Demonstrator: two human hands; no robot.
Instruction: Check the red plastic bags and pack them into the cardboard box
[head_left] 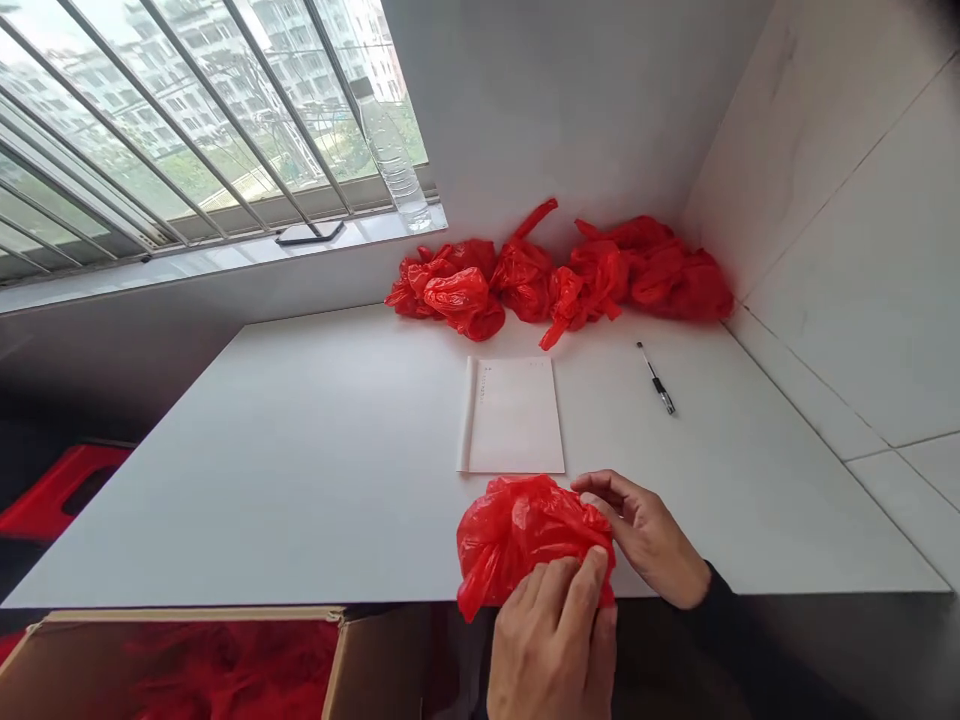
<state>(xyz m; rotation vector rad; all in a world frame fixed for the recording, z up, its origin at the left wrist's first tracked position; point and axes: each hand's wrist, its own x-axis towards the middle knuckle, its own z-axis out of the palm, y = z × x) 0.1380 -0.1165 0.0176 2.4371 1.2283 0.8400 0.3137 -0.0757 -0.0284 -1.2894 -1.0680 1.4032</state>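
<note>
A crumpled red plastic bag (525, 530) is at the table's front edge, partly over it. My left hand (551, 630) grips its near side, back of the hand up, with the fingers bent and pressed against the plastic. At the bag's right end, my right hand (652, 540) curls its fingers and thumb around the edge. The plastic hides some of my fingertips. Just beyond the bag lies a notepad (517, 415) with a few small marks at its top left.
More crumpled red bags (525, 280) line the back wall. A black pen (657, 380) lies on the white table (337, 430) at right. An open cardboard box (341, 660) with red contents stands below the front edge. A clear bottle (397, 170) and a dark flat object (310, 233) rest on the windowsill.
</note>
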